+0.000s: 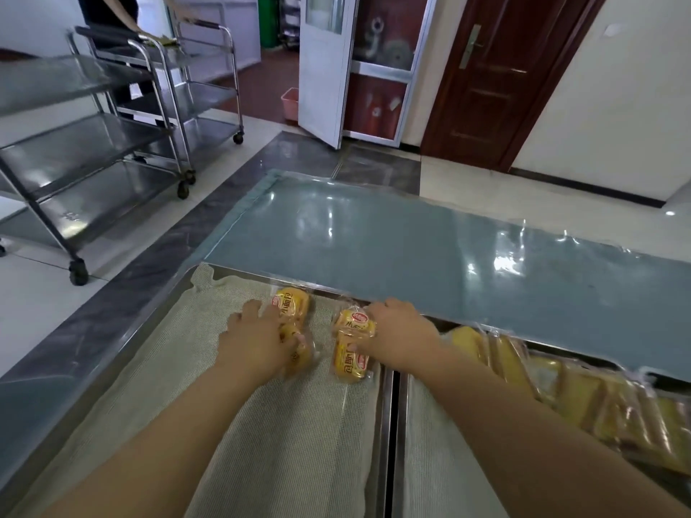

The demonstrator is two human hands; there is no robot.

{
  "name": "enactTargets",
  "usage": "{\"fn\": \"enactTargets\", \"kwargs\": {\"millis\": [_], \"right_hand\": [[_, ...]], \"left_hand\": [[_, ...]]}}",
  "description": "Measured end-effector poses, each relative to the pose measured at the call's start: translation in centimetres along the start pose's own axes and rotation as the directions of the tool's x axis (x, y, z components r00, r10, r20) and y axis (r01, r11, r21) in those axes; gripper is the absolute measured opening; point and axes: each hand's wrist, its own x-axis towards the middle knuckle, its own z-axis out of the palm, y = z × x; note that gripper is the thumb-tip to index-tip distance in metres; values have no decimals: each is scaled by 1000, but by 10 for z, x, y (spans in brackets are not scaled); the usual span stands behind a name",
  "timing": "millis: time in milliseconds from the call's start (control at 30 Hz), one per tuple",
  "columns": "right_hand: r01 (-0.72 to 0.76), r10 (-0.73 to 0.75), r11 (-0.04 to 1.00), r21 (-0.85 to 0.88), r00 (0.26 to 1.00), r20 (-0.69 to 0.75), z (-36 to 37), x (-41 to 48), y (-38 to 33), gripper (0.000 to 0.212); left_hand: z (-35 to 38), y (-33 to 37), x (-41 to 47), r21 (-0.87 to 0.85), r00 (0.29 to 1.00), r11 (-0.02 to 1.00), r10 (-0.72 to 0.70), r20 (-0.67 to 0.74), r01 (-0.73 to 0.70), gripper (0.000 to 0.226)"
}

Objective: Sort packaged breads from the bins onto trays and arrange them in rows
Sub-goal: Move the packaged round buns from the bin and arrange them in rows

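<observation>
Two metal trays lined with pale mesh cloth lie side by side in front of me, the left tray (157,368) and the right tray (430,435). At the far end of the left tray lie two pairs of yellow packaged breads. My left hand (254,342) rests over the left pair (291,304), its fingers curled on the nearer pack. My right hand (396,334) holds the right pair (351,342) from the right side, with the thumb on the nearer pack. Both pairs lie on the cloth.
A row of wrapped yellow breads (561,390) lies along the far right edge of the right tray. A plastic-covered grey table top (411,248) lies beyond the trays. Steel trolleys (112,151) stand at the left, and a person stands behind them.
</observation>
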Motion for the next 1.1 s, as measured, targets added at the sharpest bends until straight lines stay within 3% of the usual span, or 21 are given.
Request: {"fn": "enactTargets", "kwargs": {"millis": [167,267,500,700,1100], "right_hand": [[15,-15,1000,0,999,52,-24,-60,5,39],[-16,18,1000,-22,995,103,-35,-104,15,46],[-94,94,996,-10,973,209,-44,-208,64,54],[-187,189,982,-27,970,151,-42,-298,133,62],[-228,231,973,-41,969,82,-41,-505,288,59]], "left_hand": [[-26,17,-43,22,996,998,59,67,-60,46],[-34,29,-74,49,973,980,185,140,-193,28],[-39,85,-148,153,898,894,387,209,-421,41],[-32,164,-220,235,822,790,519,235,-566,44],[22,329,-383,225,673,635,687,273,-739,45]]}}
